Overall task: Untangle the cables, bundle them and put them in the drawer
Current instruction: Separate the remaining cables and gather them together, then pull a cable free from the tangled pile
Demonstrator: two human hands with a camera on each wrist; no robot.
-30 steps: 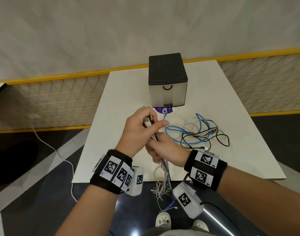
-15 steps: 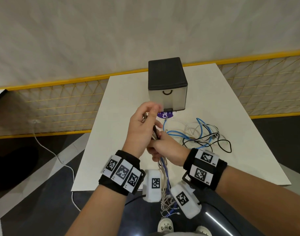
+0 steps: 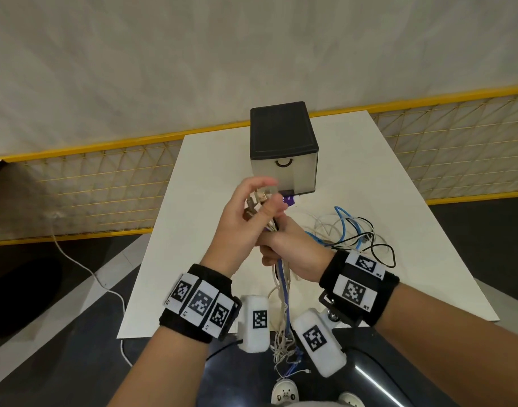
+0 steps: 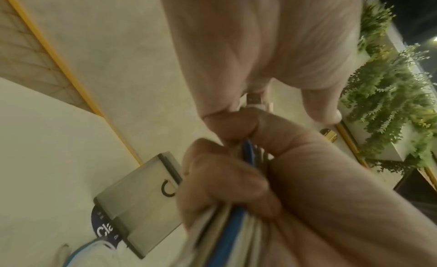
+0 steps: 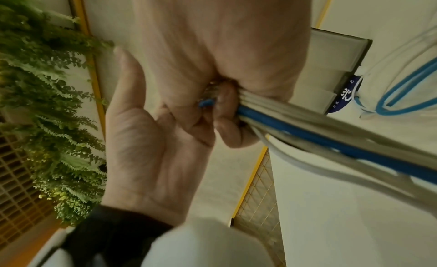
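Note:
My left hand (image 3: 263, 198) pinches the plug ends of the cable bundle (image 3: 282, 301) between thumb and curled fingers, with the index finger lifted. Just below it, my right hand (image 3: 277, 245) grips the same bundle of white and blue cables in a fist. The bundle hangs down past the table's front edge. In the left wrist view a USB plug (image 4: 254, 100) sticks out above the right hand's fist (image 4: 227, 177). Loose blue, white and black cables (image 3: 349, 233) lie tangled on the table to the right. The drawer box (image 3: 284, 148), black-topped, stands shut behind the hands.
The white table (image 3: 210, 171) ends close to my body. A purple label (image 3: 290, 199) lies under the drawer's front. A yellow mesh fence (image 3: 105, 183) runs behind the table, and a white cord (image 3: 84, 268) trails on the dark floor to the left.
Both hands have risen slightly toward the drawer with the bundle. My left hand has slid up to the plug ends and its index finger has lifted.

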